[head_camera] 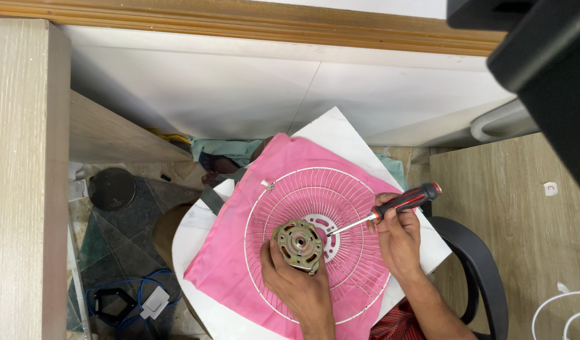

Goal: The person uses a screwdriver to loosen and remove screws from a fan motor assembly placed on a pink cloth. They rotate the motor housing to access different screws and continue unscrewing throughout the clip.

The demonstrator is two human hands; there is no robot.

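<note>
A round white wire fan guard (340,189) lies flat on a pink cloth (227,252). At the guard's centre sits a brass-coloured fan motor (298,243). My left hand (296,283) grips the motor from below. My right hand (397,236) holds a screwdriver with a red and black handle (408,199). Its metal shaft points left and its tip touches the guard's centre plate right beside the motor.
The cloth rests on a white board (334,129). A black chair arm (476,264) curves at the right, beside a wooden panel (523,220). On the floor at the left lie a dark round disc (112,187), blue cables and a white plug (154,302).
</note>
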